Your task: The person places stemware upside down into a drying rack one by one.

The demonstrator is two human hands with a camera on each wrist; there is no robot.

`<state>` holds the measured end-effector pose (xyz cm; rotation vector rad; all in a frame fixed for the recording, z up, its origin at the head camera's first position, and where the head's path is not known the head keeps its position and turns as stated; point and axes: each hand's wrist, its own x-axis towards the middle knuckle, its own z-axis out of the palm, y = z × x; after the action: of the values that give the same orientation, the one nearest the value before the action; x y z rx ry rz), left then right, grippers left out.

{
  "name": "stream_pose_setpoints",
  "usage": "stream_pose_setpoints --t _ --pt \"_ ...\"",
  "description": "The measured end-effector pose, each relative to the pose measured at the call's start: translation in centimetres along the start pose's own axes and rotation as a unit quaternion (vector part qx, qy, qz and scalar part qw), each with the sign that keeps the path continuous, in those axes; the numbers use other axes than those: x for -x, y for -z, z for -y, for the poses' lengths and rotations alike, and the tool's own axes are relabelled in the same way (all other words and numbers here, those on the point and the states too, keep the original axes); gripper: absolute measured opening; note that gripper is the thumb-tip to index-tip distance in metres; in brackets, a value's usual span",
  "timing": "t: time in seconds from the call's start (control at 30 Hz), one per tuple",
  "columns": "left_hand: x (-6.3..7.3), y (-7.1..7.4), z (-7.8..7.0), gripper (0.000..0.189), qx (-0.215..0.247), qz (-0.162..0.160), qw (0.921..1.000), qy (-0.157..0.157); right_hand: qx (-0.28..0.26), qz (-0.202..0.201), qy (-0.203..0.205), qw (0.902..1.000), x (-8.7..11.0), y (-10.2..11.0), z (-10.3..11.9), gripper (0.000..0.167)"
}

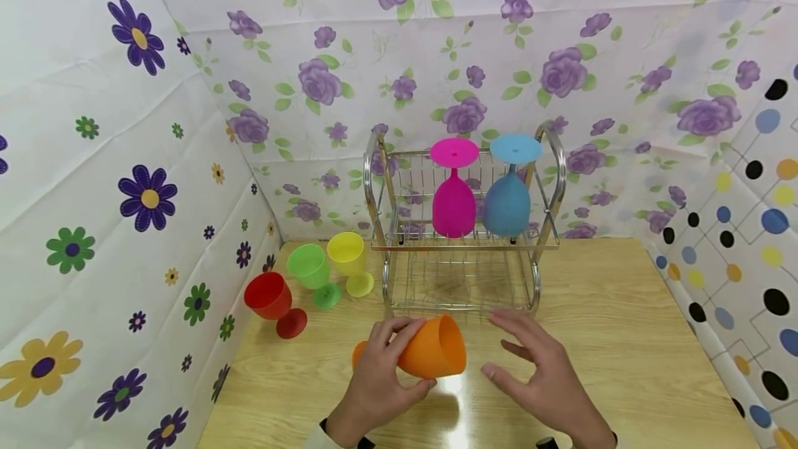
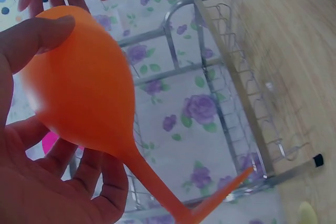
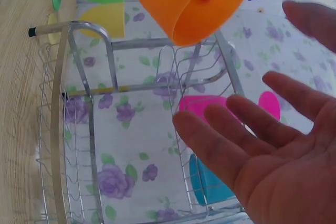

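Note:
An orange goblet (image 1: 432, 350) lies sideways in my left hand (image 1: 382, 376), its mouth turned to the right. The left thumb and fingers grip it round the bowl; in the left wrist view its stem and foot (image 2: 220, 195) point away from the palm. My right hand (image 1: 548, 373) holds nothing, fingers spread, a short way right of the goblet's mouth. In the right wrist view the goblet's opening (image 3: 212, 9) faces that hand. Behind both hands stands a two-tier metal dish rack (image 1: 464, 248).
Upside down on the rack's upper tier are a magenta goblet (image 1: 454, 206) and a blue goblet (image 1: 508, 206). Red (image 1: 269, 296), green (image 1: 309, 267) and yellow (image 1: 347, 255) goblets stand upright at the table's left. Patterned cloth walls enclose the wooden table (image 1: 611, 324).

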<state>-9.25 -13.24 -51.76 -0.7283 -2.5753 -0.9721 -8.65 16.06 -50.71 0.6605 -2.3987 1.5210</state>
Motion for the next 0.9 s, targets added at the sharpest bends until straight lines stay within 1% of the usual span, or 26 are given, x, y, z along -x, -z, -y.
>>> stream_pose_setpoints --t 0.1,0.17,0.23,0.33,0.4,0.47,0.6,0.7,0.8,0.9 --pt "-0.4 0.3 -0.9 0.090 -0.024 0.021 0.9993 -0.019 -0.005 0.054 0.017 0.9984 0.2 -0.4 0.3 0.076" --pt "-0.7 0.5 -1.4 0.090 -0.042 0.028 0.9981 -0.036 -0.012 0.077 0.018 0.9968 0.3 -0.6 0.5 0.078" --pt "-1.0 0.5 -1.9 0.090 -0.059 0.031 0.9961 -0.058 -0.025 0.092 0.018 0.9953 0.4 -0.7 0.8 0.078" --pt "-1.3 0.6 -2.4 0.091 -0.077 0.027 0.9930 -0.086 -0.043 0.102 0.018 0.9937 0.4 -0.6 1.0 0.077" --pt "-1.6 0.6 -2.6 0.091 -0.082 0.028 0.9916 -0.096 -0.050 0.102 0.021 0.9933 0.3 -0.5 1.0 0.077" --pt "-1.7 0.7 -2.8 0.090 -0.081 0.034 0.9912 -0.099 -0.055 0.100 0.021 0.9932 0.3 -0.6 1.0 0.076" --pt "-1.8 0.8 -2.9 0.088 -0.071 0.056 0.9914 -0.094 -0.058 0.089 0.027 0.9940 0.2 -0.7 0.8 0.074" --pt "-1.8 0.7 -3.0 0.088 -0.070 0.062 0.9917 -0.089 -0.056 0.074 0.032 0.9951 0.2 -0.8 0.7 0.072" --pt "-1.7 0.6 -3.1 0.091 -0.071 0.049 0.9930 -0.080 -0.055 0.051 0.036 0.9965 0.2 -0.9 0.7 0.072" --pt "-1.6 0.5 -3.4 0.096 -0.063 0.017 0.9952 -0.072 -0.060 0.027 0.030 0.9974 0.1 -0.9 0.7 0.073"
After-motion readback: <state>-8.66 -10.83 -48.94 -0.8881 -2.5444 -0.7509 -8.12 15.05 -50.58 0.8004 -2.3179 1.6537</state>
